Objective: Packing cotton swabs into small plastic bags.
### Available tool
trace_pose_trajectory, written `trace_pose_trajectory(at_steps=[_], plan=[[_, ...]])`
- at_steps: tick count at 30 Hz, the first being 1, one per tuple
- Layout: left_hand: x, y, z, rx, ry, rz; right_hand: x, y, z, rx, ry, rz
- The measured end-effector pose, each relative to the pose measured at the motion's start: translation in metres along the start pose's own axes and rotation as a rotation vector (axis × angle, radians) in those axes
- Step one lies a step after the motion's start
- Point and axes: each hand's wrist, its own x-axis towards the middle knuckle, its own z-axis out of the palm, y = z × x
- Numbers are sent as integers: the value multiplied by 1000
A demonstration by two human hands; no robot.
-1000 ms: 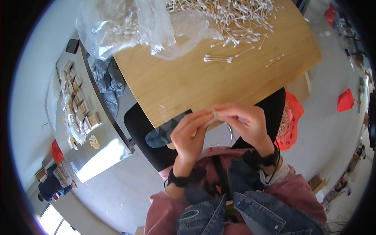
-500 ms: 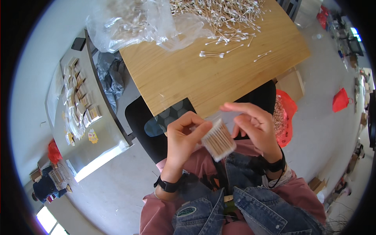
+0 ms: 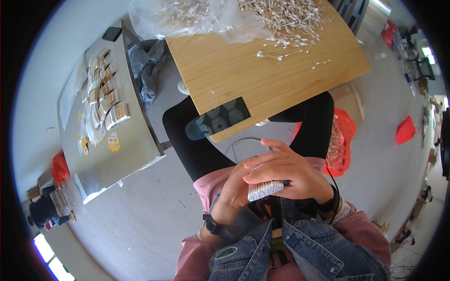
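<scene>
Over my lap I hold a bundle of cotton swabs (image 3: 265, 190), its rows of white tips packed together and facing down toward me. My left hand (image 3: 234, 189) grips the bundle's left side. Across its top lie the fingers of my right hand (image 3: 293, 174), closed over it from the right. The upper part of the bundle is hidden under my fingers, so I cannot make out any wrapper around it.
Ahead stands a wooden table (image 3: 262, 82) with a heap of loose swabs (image 3: 290, 21), a clear plastic bag (image 3: 201, 18) and a dark patterned mat (image 3: 219, 120). Left, a metal table (image 3: 126, 164) bears several packed swab bundles (image 3: 105, 89). A red bag (image 3: 346, 140) of swabs sits below right.
The bundle has turned so its tips face me. My right hand has moved from beside it to over it. My view has shifted, and the table appears farther up.
</scene>
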Motion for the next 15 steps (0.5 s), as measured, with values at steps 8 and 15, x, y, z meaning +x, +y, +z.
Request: trace_pose_trajectory(at_steps=[8,15], plan=[[2,-1,-35,-277,-77,-291,-1,-7,8,26,41,23],[12,-7,-46,-311,-184,-362,-4,-8,8,43,60,42]])
